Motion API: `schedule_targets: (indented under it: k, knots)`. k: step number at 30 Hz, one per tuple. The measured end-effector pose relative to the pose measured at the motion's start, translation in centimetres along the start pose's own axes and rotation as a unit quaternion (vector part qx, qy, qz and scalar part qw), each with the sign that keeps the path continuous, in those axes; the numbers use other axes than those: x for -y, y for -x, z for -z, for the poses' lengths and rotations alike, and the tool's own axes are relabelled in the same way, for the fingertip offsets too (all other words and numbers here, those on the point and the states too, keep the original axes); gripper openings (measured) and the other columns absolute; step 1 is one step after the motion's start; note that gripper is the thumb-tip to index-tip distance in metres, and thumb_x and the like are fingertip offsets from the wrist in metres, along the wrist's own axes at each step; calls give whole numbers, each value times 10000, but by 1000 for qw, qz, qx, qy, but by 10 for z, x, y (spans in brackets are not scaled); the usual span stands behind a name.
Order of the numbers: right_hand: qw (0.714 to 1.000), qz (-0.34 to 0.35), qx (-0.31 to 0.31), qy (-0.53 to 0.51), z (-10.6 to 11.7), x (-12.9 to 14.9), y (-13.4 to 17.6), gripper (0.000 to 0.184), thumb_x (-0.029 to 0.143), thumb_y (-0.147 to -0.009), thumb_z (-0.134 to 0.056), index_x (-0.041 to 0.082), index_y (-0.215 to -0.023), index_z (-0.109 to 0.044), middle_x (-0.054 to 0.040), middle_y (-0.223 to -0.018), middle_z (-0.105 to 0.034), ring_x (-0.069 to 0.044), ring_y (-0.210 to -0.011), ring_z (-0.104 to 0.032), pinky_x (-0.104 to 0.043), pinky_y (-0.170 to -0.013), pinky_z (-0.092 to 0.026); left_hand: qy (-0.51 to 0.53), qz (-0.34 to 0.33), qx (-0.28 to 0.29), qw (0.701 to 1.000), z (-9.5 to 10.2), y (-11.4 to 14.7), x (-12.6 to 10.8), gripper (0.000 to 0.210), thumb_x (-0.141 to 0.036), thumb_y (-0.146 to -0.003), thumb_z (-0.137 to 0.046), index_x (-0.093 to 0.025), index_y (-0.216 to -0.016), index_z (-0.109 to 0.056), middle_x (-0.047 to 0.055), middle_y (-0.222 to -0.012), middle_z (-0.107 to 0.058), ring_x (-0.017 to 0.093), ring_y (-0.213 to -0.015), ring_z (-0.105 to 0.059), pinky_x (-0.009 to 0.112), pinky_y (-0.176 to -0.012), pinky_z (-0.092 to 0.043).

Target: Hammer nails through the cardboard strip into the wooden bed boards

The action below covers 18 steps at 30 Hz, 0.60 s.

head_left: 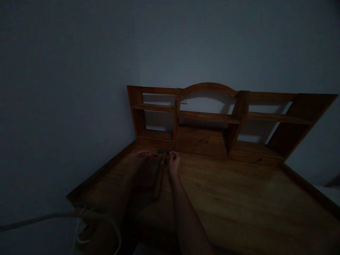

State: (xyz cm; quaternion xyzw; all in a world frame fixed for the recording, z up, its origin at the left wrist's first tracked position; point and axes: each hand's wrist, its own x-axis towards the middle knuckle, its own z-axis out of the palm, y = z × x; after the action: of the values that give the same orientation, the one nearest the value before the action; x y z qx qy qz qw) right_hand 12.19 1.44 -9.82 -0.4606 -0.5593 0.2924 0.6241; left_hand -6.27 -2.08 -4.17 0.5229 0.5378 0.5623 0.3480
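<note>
A hammer lies on the wooden desktop point(225, 191), its wooden handle point(158, 182) pointing toward me and its dark head point(161, 151) at the far end. Left of the head, my left hand point(143, 155) reaches in, fingertips together at a small red object point(154, 155); in the dim light its kind is unclear. Just right of the head, my right hand point(174, 160) is closed in a pinch. What sits between those fingers is too dark to make out. A dark, flat shape point(145, 175) lies left of the handle, partly in shadow.
A wooden shelf unit point(208, 115) with several compartments stands along the back of the desktop. Raised wooden edges run along the left point(103, 168) and right sides. A pale cable point(55, 215) crosses the lower left, close to the camera. The room is dark.
</note>
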Motion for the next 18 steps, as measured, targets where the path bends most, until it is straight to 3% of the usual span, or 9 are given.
schedule_targets:
  k: [5, 9, 13, 18]
  knots:
    - [999, -33, 8, 11, -6, -4, 1, 227, 341, -926, -548, 139, -1012, -608, -29, -929, -641, -143, -755, -628, -322, -684, -535, 73, -42, 96, 992, -59, -9, -35, 415, -386, -613, -759, -120, -924, -689, 113, -871, -724, 248, -820, -682, 361, -769, -550]
    - [999, -40, 15, 7, -4, -4, -1, 227, 332, -922, -556, 140, -1033, -603, -35, -955, -641, -146, -767, -631, -322, -684, -539, 112, -75, 49, 990, -92, -25, -21, 459, -424, -659, -712, -115, -993, -652, 90, -818, -703, 224, -716, -688, 370, -703, -569]
    - [999, -32, 13, -3, 2, -5, -5, 223, 336, -922, -555, 139, -1011, -611, -32, -943, -644, -149, -775, -632, -329, -699, -536, 124, -76, 13, 989, -96, -27, 1, 526, -468, -658, -709, -100, -1027, -638, 109, -877, -702, 220, -721, -684, 363, -691, -571]
    - [999, -25, 21, -35, 6, -5, -10, 233, 348, -929, -541, 133, -980, -616, -22, -898, -646, -139, -738, -631, -315, -675, -535, 118, -52, 5, 992, -88, -25, 10, 537, -475, -617, -746, -89, -982, -670, 140, -913, -714, 239, -798, -681, 378, -770, -556]
